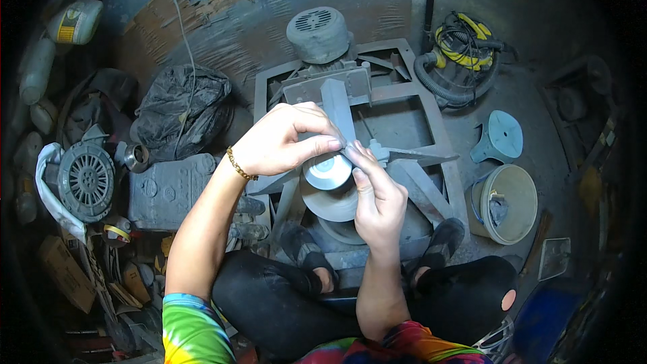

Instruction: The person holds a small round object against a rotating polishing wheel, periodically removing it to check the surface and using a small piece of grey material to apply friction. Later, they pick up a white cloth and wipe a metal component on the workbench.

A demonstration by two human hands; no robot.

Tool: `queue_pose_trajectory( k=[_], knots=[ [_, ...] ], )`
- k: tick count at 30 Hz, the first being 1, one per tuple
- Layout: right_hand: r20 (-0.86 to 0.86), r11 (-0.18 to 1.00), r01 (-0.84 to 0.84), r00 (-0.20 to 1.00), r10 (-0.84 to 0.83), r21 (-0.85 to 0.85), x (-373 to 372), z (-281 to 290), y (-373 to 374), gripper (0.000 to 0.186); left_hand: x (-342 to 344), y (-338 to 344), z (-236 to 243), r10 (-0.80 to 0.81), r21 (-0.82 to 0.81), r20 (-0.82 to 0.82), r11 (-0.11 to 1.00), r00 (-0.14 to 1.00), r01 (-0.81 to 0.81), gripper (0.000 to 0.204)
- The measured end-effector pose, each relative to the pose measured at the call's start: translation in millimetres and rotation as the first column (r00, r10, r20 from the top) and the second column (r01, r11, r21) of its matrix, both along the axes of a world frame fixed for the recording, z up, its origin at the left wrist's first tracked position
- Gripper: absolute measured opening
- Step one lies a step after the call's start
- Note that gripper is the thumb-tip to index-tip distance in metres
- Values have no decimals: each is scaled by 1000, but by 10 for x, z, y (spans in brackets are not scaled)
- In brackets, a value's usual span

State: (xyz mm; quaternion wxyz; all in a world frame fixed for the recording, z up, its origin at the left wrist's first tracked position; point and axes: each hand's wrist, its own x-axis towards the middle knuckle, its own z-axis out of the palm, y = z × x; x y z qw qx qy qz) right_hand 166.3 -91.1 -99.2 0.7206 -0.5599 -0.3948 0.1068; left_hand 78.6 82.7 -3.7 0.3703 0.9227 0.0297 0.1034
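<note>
My left hand point(294, 136), with a gold-coloured chain bracelet point(240, 166) at its wrist, comes in from the left with thumb and fingers pinched together. My right hand point(379, 197) rises from below, and its fingertips meet those of the left. Whatever sits between the fingertips is small and mostly hidden, so I cannot make out its kind. Just under the hands is a pale, shiny round disc point(327, 174), above a wider grey round base point(331, 207). These stand within a grey metal frame point(431, 116) that carries an electric motor point(318, 35) at its far end.
Right of the frame are a black and yellow vacuum cleaner point(465, 61), a light blue stool point(502, 136) and a whitish bucket point(522, 209) with something grey inside. Leftward lie a black plastic bag point(185, 104), a dusty motor point(86, 182) and cardboard point(66, 273). My feet flank the base.
</note>
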Motion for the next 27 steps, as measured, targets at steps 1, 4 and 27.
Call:
queue_pose_trajectory(
  k=[1, 4, 27],
  knots=[
    [7, 1000, -4, 1000, 4, 1, 7, -1, 9, 26, -4, -5, 1, 1, 21, 12, 1000, 1000, -1, 20],
    [12, 1000, -5, 1000, 5, 1, 12, -13, 25, 26, -5, 6, -20, 5, -14, 19, 1000, 1000, -5, 20],
    [-145, 997, -12, 989, 0, -80, -62, -62, 24, 26, 56, -7, -108, 75, -27, -73, 997, 995, -77, 26]
  ],
)
